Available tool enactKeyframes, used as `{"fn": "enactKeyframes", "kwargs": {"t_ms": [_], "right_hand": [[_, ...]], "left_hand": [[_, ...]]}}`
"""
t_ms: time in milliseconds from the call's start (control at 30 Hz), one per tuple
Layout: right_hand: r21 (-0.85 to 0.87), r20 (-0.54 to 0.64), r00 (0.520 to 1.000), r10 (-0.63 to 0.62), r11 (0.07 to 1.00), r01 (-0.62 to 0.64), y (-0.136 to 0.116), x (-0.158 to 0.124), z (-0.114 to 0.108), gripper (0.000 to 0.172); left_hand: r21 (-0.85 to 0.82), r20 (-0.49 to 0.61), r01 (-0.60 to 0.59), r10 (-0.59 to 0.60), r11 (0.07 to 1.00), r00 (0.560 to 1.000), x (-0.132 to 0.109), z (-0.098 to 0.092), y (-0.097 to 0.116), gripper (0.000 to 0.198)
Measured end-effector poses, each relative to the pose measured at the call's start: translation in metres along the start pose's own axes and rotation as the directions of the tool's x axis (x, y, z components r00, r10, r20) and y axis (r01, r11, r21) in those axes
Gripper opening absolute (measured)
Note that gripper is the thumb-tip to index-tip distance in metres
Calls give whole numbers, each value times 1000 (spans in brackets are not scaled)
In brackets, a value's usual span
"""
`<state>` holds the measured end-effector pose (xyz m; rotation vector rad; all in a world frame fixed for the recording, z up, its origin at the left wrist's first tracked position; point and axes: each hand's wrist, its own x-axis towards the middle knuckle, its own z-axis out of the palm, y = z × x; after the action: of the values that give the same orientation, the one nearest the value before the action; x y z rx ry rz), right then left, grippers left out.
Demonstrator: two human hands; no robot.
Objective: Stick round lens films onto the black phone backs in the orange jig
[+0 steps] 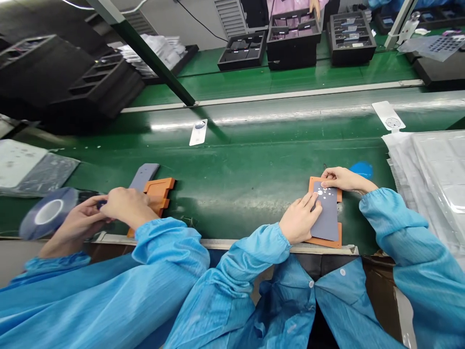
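A grey phone back cover (327,220) with several holes near its top lies on an orange fixture (329,242) at the table's front edge. My left hand (300,218) holds the cover's left side, its bent fingers and thumb reaching onto the surface near the holes. At the top edge, my right hand (339,179) has its fingertips pressed together over the holes; whatever is between them, if anything, is too small to make out. A blue patch (362,169) of film lies just behind my right wrist.
On my left, a co-worker's hands (127,206) work beside a tape roll (49,212), another grey cover (144,175) and an orange fixture (160,191). White cards (198,133) lie on the green belt. Clear trays (441,160) are stacked at right. Black boxes (292,48) stand behind.
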<state>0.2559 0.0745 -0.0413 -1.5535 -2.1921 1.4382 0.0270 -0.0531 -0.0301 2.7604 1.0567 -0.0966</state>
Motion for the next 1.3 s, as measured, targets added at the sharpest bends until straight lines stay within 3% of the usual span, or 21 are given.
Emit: {"fn": "enactKeyframes", "kwargs": {"t_ms": [133,333,433,533,600,633,700,733,767,833,933,1000,1167,1300], "right_hand": [[6,-35,999,-25,1000,25,5,0,4,43],[-28,-188,981,-53,998,49,8,-1,21,44],[-51,-334,936,-115,993,104,6,-3,25,45],[-40,-496,847,-193,979,199,3,-6,20,50],[148,-548,810,-208,929,339,1,-11,15,56],[279,-543,813,-210,868,411,0,-14,14,60],[475,-502,835,-226,735,484,-3,-21,17,59],[504,-495,838,-231,710,493,-4,-24,20,58],[491,-514,827,-225,713,500,-6,-28,25,55],[376,-611,763,-208,773,511,-12,-34,35,45],[107,-768,590,-251,857,504,-25,-40,48,30],[-35,-817,479,-322,856,515,-33,-43,55,23],[-254,-796,311,-519,753,607,-43,-46,69,6],[-330,-785,248,-568,722,608,-42,-47,70,10]], "left_hand": [[7,-23,0,0,1000,1000,1,1,0,66],[26,-77,4,-2,1000,997,1,8,0,58],[-25,-162,0,-4,1000,987,3,11,-12,44],[-303,-349,-62,-50,951,936,15,6,-34,30],[-628,-472,-94,-282,773,835,29,0,-47,24],[-779,-475,-132,-439,613,763,37,-4,-52,29],[-935,-351,-271,-690,227,633,55,-9,-56,45],[-936,-267,-349,-747,50,609,62,-9,-55,52],[-906,-199,-413,-765,-95,612,69,-9,-52,56],[-836,-101,-460,-741,-298,664,75,-5,-44,56],[-784,-6,-390,-623,-482,782,74,4,-32,54],[-763,48,-318,-540,-563,840,70,11,-27,53],[-762,139,-238,-511,-602,848,65,20,-21,51],[-837,107,-140,-409,-529,906,60,13,-21,75]]}}
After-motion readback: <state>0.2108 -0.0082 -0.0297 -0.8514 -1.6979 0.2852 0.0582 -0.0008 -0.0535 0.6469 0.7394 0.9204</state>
